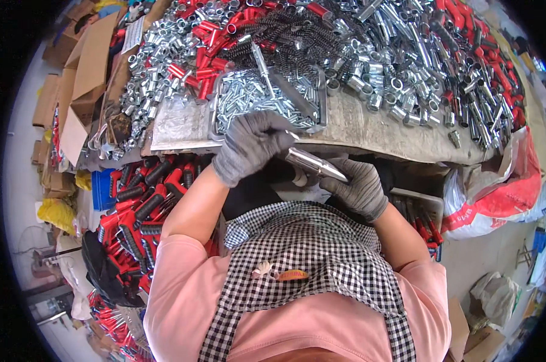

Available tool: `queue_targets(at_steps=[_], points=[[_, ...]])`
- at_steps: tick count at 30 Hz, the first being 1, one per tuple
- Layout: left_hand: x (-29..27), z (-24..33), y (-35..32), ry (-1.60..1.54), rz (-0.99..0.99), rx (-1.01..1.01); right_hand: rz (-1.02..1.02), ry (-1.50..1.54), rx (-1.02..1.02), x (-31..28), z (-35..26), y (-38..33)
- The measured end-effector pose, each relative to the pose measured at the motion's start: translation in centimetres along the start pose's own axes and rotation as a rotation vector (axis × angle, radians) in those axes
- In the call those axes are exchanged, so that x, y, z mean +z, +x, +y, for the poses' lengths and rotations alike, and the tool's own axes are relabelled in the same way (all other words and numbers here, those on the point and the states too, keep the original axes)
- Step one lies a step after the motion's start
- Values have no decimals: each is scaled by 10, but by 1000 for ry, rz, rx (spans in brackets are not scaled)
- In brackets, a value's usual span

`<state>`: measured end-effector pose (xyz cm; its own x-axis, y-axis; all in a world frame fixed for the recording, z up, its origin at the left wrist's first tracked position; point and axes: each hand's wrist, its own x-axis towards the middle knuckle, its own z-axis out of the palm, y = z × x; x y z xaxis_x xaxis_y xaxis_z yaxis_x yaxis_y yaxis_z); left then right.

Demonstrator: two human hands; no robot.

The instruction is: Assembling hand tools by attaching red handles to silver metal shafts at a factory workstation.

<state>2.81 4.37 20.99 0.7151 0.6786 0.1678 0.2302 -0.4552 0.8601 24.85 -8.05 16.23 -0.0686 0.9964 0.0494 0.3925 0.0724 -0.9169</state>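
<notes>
Both hands gloved grey, over the lap, just near of the bench [375, 136] edge. Right hand [362, 188]: thumb and fingers closed round the near right end of a shiny tube [309, 161]; tube tilted, far end toward the left hand [255, 145]. Left hand: fingers pinched narrow, small bright piece [293, 136] at the tips, just above the tube; whether they touch, cannot tell. Beyond the left hand, on the bench: tray [322, 102] of small pins, silver bar [263, 69] lying across it. Farther off, dark springs [285, 42]. Near left, below bench: red-and-black handles [141, 208], heaped.
</notes>
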Motion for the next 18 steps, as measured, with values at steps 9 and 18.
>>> queue_targets(at_steps=[9, 18], points=[[50, 12, -28, 70, 261, 8, -60, -109, -106, 10, -12, -6], [50, 6, -37, -100, 182, 94, 28, -271, -241, 16, -9, -8]])
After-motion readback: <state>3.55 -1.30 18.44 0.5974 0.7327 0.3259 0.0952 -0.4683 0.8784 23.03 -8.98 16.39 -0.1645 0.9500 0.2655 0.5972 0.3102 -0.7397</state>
